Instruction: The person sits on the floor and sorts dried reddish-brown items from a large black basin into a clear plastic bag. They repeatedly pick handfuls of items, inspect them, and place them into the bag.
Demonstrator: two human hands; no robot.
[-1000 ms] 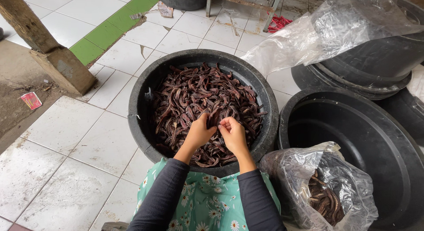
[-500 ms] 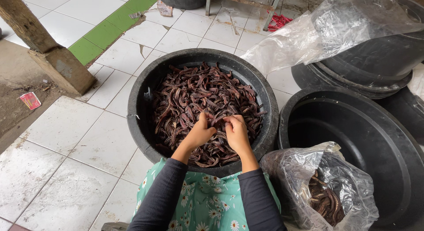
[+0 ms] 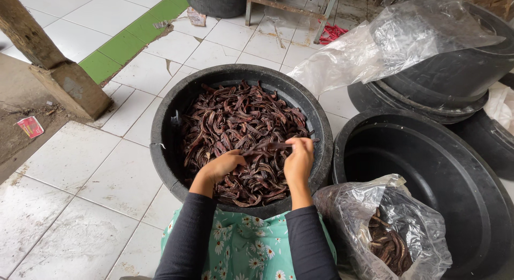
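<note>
- Sitting heaped in the black tub (image 3: pixel 160 146): dark pods (image 3: pixel 235 130), most seemingly yet to be handled.
- Resting knuckles-up on the heap, the left hand (image 3: pixel 222 166), fingers curled onto pods beneath, though the exact grip is hard to make out.
- Pinching one long pod (image 3: pixel 266 147) at its end, the right hand (image 3: pixel 299 162), raised above the pile.
- Holding only a small share so far, the clear plastic bag (image 3: pixel 396 226) beside the empty basin (image 3: pixel 428 167).
</note>
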